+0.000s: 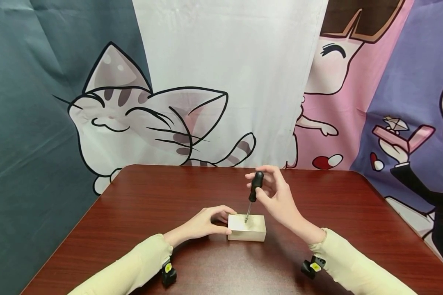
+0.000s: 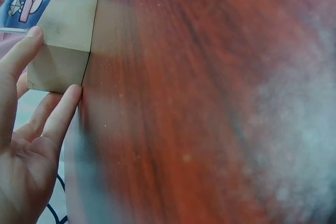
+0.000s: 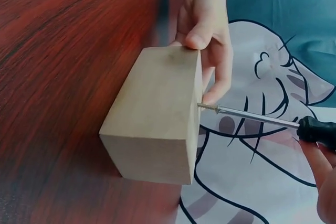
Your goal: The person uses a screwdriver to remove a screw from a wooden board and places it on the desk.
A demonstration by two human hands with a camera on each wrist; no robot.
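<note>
The left hand (image 1: 204, 223) pinches a wooden block (image 1: 246, 235). The right hand (image 1: 279, 200) grips a screwdriver (image 1: 256, 186) on the block's screw (image 3: 208, 107).

A left hand (image 2: 26, 153) at the left edge pinches one end of a pale, square-edged block (image 2: 65, 24) resting on a reddish-brown, wood-grained table (image 2: 184, 108) that fills most of the view, with printed cloth (image 2: 10, 11) at upper left.
</note>
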